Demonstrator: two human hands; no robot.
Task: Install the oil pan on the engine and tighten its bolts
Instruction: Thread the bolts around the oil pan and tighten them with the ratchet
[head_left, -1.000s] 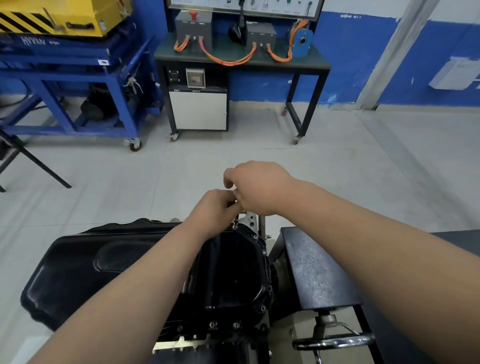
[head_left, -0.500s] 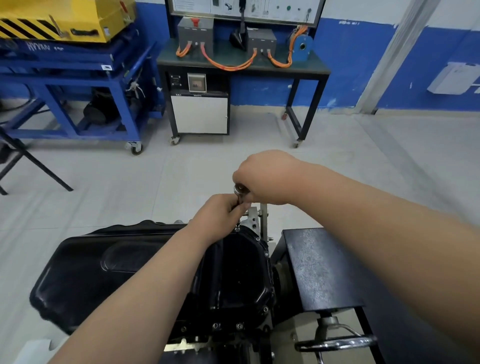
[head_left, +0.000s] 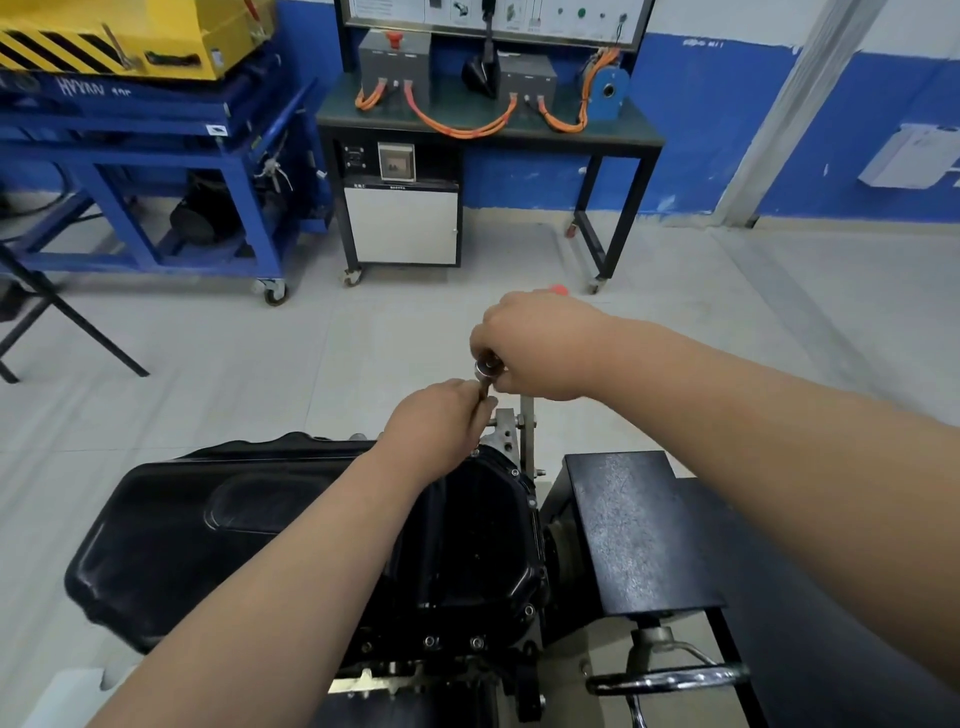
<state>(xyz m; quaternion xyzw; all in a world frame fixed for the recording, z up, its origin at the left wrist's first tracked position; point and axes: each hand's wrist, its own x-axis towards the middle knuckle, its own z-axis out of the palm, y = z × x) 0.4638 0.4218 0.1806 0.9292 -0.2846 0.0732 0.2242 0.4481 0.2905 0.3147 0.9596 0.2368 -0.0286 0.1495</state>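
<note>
**A:** Through the head camera, where does the oil pan sit?

**B:** The black oil pan (head_left: 249, 525) lies on the upturned engine (head_left: 395, 675), flange down, just beside the black stand plate (head_left: 628, 525). Flange bolts (head_left: 477, 643) show along the near edge and up the right side.

**A:** And the hands?

**B:** Both are at the pan's far right corner. The right hand (head_left: 540, 345) has its grip clenched around the chromed head of a socket driver (head_left: 488, 370). The left hand (head_left: 441, 421), just below, pinches the driver's thin shaft in its fingertips. The socket end and whatever bolt is under it are hidden behind the left hand.

**A:** Which step is this, then?

**B:** I judge it to be running down a corner bolt. Several heads look seated, so the pan seems located and tightening is under way.

**A:** How should it be done well?

**B:** Use the left hand only to steady the shaft square to the flange, so the socket sits fully on the head. Let the right hand do the turning. Snug every bolt lightly first, then go round again in stages, crossing from side to side. Pulling one corner hard down could warp the thin flange and make the joint leak. If the shaft tilts, the socket may slip and round the head.
</note>
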